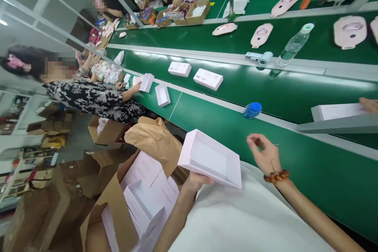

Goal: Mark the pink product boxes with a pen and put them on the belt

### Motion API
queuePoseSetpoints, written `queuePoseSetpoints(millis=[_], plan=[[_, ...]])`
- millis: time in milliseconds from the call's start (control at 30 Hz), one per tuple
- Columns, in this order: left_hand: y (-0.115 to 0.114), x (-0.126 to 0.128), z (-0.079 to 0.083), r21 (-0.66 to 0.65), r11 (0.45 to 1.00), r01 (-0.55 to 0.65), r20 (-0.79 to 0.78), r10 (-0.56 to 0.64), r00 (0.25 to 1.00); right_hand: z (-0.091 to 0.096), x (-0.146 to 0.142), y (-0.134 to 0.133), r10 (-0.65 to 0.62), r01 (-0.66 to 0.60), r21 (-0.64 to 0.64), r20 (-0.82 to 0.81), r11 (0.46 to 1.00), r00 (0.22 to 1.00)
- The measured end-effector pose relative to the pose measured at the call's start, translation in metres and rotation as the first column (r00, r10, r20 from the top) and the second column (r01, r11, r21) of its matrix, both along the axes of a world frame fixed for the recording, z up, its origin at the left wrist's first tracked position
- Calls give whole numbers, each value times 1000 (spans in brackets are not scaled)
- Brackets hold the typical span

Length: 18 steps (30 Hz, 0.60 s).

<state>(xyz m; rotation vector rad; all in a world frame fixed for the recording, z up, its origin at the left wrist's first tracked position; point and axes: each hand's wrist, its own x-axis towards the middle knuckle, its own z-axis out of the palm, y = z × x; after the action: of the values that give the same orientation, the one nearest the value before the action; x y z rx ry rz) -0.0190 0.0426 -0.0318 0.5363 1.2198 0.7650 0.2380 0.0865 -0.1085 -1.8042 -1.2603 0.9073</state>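
My left hand (198, 180) grips an open pale pink box (217, 157) from below, tilted in front of my body; its white inside faces up and looks bare. Its fingers are partly hidden under the box. To the right of it, my right hand (264, 153) hangs over the green work table (295, 177), with a beaded bracelet at the wrist. The thumb and fingers curl together into a loop, and I see nothing in them. Left of my left forearm stands a cardboard carton (109, 212) holding more pale pink boxes (144, 201).
Brown paper (156, 141) sticks up from the carton. A blue-capped bottle (252, 110) stands by the belt's rail. Two closed boxes (208, 78) lie on the green belt (236, 86). A co-worker (91, 98) handles boxes at left; another person's hand (369, 104) touches a box at right.
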Motion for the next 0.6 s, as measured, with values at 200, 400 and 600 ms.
queuePoseSetpoints(millis=[200, 400, 600], plan=[[8, 14, 11, 30, 994, 103, -4, -103, 995, 74, -50, -6, 84, -46, 365, -90, 930, 992], [11, 20, 14, 3, 985, 174, -43, -173, 984, 80, -60, -5, -86, 102, 482, -54, 870, 995], [17, 17, 29, -42, 969, 242, -95, -245, 965, 84, -66, -8, -146, 135, 509, -18, 850, 989]])
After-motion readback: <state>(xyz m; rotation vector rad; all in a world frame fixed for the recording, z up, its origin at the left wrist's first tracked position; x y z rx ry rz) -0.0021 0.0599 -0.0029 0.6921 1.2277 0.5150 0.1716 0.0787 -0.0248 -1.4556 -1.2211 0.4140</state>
